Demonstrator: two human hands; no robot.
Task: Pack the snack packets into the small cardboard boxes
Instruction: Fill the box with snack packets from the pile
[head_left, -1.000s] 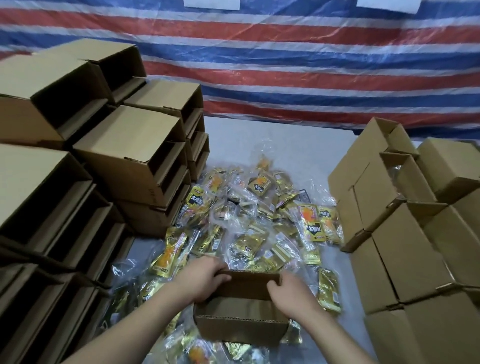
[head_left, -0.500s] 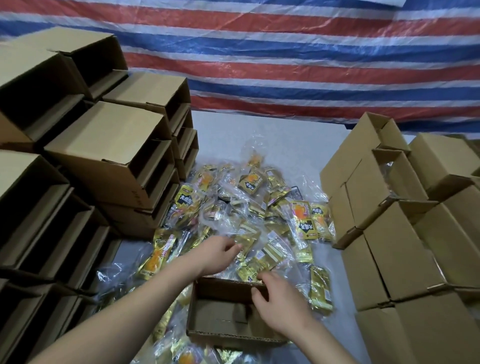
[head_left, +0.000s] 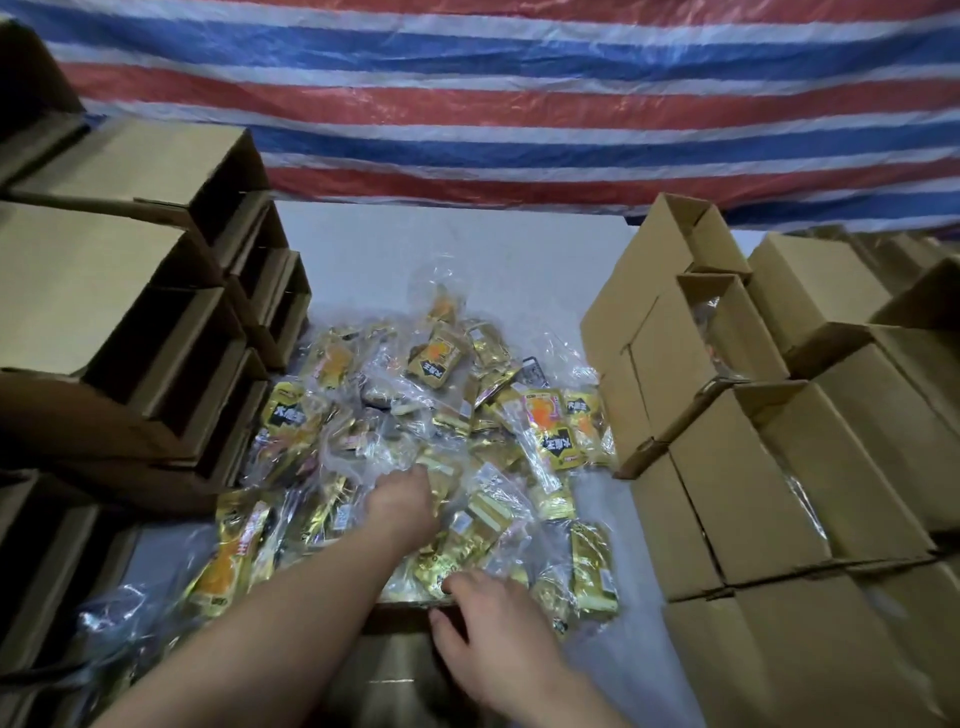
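Head view: left hand (head_left: 402, 501) stretched forward into the heap of snack packets (head_left: 441, 447), fingers curled down among the clear wrappers; impossible to tell whether any one packet is truly pinched. Right hand (head_left: 493, 631) nearer the camera, fingers bent over the far rim of the small open cardboard box (head_left: 395, 675), fingertips (head_left: 457, 584) touching the packets just beyond the rim; grip on the rim not plain either. Box dim and blurred at the bottom centre, between the two forearms, its inside too dark to judge.

Packets gold and orange, sealed in crinkled clear plastic, spread in a loose pile over the middle of the pale table (head_left: 441, 249), some overlapping, one bright orange-and-gold packet (head_left: 550, 431) lying at the right edge of the heap, near the boxes there. Stacked empty cartons (head_left: 130, 291) on the left, lying on their sides with dark openings towards the pile. Upright brown boxes (head_left: 753, 467) crowded on the right, flaps partly raised, clear wrapping visible in a few openings. Red, white and blue striped tarpaulin (head_left: 519, 104) hanging behind the table.
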